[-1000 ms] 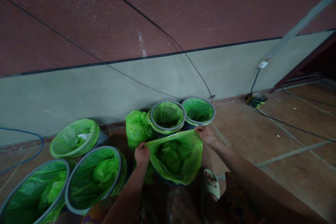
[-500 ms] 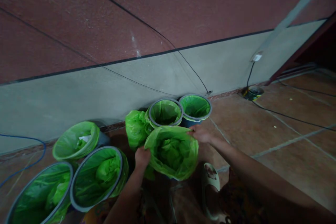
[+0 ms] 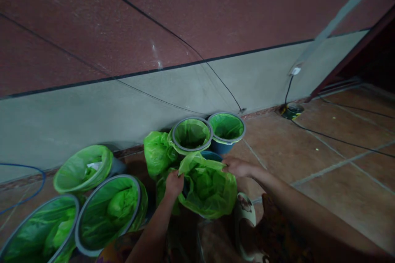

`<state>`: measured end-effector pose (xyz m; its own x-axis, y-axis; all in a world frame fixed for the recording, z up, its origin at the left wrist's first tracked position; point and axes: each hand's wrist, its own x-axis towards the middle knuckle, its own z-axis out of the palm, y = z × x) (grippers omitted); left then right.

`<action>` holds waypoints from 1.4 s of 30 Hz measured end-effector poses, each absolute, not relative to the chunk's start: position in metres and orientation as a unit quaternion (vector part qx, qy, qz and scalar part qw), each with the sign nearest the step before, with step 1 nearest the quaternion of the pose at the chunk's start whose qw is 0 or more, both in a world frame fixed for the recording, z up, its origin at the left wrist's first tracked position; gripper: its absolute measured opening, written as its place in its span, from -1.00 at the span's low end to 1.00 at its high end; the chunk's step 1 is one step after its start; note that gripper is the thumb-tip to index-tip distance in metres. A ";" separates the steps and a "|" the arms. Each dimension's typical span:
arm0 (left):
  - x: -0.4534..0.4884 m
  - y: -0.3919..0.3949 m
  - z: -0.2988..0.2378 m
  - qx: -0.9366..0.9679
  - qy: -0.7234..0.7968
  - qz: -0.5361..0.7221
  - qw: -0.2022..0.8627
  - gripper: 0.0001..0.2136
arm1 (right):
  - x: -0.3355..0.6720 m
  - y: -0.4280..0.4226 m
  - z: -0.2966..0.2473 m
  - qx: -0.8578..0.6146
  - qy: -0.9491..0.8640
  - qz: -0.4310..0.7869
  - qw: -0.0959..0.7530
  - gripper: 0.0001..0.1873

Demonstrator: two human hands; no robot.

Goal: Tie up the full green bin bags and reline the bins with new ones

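A green bin bag [image 3: 212, 203] lines a blue trash bin [image 3: 212, 155] in front of me, with crumpled green plastic lying inside it. My left hand [image 3: 174, 183] is closed on the bag's left edge. The opposite edge is pinched in my right hand [image 3: 237, 167]. Between the hands the bag's far edge sags away from the bin, and part of the blue rim shows behind it. Two grey-rimmed lined bins [image 3: 191, 133] stand just beyond, and a bunched green bag [image 3: 158, 154] rests beside them.
Several lined bins [image 3: 108, 213] stand at the left. A blue cable [image 3: 38, 168] lies near the wall [image 3: 77, 115]. A small dark can [image 3: 293, 111] and a black cable [image 3: 333, 141] are on the tiled floor at the right. A slipper [image 3: 245, 209] is close to the bag.
The bag's far edge has come off the bin's back rim and been drawn toward me, exposing the blue rim. Both hands keep hold, with the left slightly further right.
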<state>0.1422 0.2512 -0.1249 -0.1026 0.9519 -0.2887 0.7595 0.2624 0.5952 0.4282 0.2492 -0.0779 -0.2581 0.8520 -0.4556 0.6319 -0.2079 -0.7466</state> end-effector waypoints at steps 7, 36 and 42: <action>0.158 0.242 -0.127 0.647 0.623 0.183 0.399 -0.83 | 0.417 0.250 -0.068 -0.508 -0.563 0.620 0.201 -0.75; 0.195 0.324 -0.007 0.559 0.539 0.479 0.409 -0.90 | 0.412 0.217 -0.001 -0.237 -0.729 0.642 0.021 -0.67; 0.209 0.331 -0.004 0.555 0.511 0.483 0.445 -0.90 | 0.401 0.212 -0.007 -0.226 -0.716 0.660 0.000 -0.67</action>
<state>0.2093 0.3309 -0.0040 0.0109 0.9967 0.0808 0.1384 -0.0815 0.9870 0.4012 0.2116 -0.0072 -0.8983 0.3229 -0.2981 0.3234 0.0266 -0.9459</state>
